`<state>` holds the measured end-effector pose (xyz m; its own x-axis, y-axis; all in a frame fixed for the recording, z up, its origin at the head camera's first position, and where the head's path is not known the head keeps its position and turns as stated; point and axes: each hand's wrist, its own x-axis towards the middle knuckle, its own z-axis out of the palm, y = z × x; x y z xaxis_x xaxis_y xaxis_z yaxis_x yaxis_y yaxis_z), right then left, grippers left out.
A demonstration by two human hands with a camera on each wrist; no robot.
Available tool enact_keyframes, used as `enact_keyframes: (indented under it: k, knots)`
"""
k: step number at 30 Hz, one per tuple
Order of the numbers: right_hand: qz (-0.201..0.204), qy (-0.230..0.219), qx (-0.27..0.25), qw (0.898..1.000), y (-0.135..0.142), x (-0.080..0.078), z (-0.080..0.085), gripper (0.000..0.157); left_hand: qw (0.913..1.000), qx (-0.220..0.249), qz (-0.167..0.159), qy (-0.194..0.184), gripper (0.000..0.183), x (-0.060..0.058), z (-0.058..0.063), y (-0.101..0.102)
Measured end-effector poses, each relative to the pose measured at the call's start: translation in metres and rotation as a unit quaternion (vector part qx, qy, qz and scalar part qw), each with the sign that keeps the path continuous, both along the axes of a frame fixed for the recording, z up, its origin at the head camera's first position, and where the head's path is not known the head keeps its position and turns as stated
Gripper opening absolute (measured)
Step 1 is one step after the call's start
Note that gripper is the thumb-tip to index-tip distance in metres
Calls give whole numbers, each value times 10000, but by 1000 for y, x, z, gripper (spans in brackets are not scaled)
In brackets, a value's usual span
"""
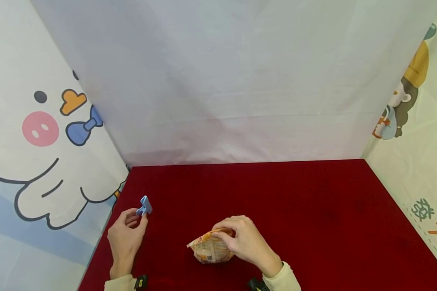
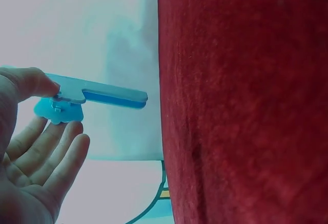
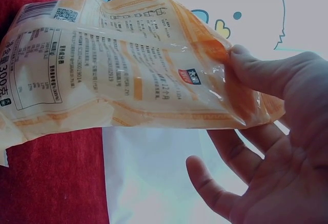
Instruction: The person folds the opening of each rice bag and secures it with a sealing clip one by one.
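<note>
A blue bag clip (image 1: 144, 206) is pinched between the thumb and fingers of my left hand (image 1: 126, 237), raised over the left side of the table. In the left wrist view the clip (image 2: 102, 92) points its long bar toward the red cloth, the thumb on one handle and fingertips at the other. My right hand (image 1: 242, 241) pinches the top edge of an orange-and-cream plastic food bag (image 1: 212, 251) near the front middle. Printed text and a barcode cover the side of the bag (image 3: 102, 70) in the right wrist view. Its contents cannot be made out.
Dark red cloth (image 1: 276, 194) covers the table. A plain white sheet (image 1: 240, 81) hangs behind it, with cartoon-printed sheets (image 1: 40, 169) at the left and right sides.
</note>
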<state>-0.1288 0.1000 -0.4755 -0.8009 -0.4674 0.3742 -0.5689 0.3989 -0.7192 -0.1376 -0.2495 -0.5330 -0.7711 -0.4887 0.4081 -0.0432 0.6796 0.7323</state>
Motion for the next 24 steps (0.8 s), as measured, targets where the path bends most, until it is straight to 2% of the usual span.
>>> enact_keyframes:
  k: [10, 17, 24]
  knots:
    - [11, -24, -34, 10000, 0, 1, 3, 6, 9999, -96, 19, -25, 30, 2, -3, 6]
    - [-12, -15, 8, 10000, 0, 1, 3, 7, 9998, -37, 34, -208, 28, 5, -4, 9]
    - [-22, -39, 25, 10000, 0, 1, 2, 7, 9999, -21, -122, -77, 25, 4, -6, 7]
